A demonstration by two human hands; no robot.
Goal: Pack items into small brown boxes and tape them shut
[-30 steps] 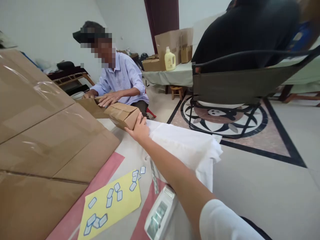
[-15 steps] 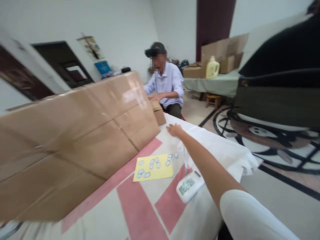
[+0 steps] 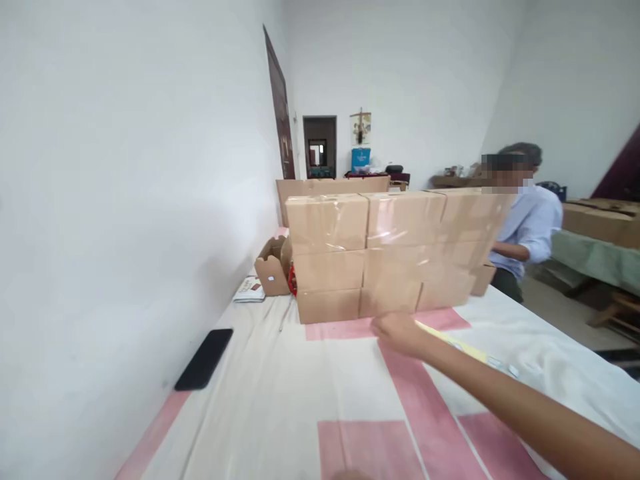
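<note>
My right hand [image 3: 395, 331] reaches in from the right, over the tablecloth near the foot of a wall of stacked cardboard boxes [image 3: 327, 270]. Its fingers are blurred, and I cannot tell if they hold anything. Beside the hand lies a yellow sheet [image 3: 473, 350], partly covered by my forearm. Small white pieces [image 3: 513, 371] are on and next to the sheet. Only a blurred skin-toned patch, seemingly my left hand [image 3: 353, 475], shows at the bottom edge.
A black phone [image 3: 204, 360] lies on the tablecloth [image 3: 280, 387] at left. Behind it are a booklet [image 3: 249, 290] and an open cardboard container [image 3: 274, 273]. A person in a light shirt [image 3: 537, 217] sits beyond the boxes at right. A white wall [image 3: 125, 200] borders the left side.
My view has swung left, bringing the phone and left wall in. My right hand has moved from the table's far right edge to the front of the boxes. The white device has left view.
</note>
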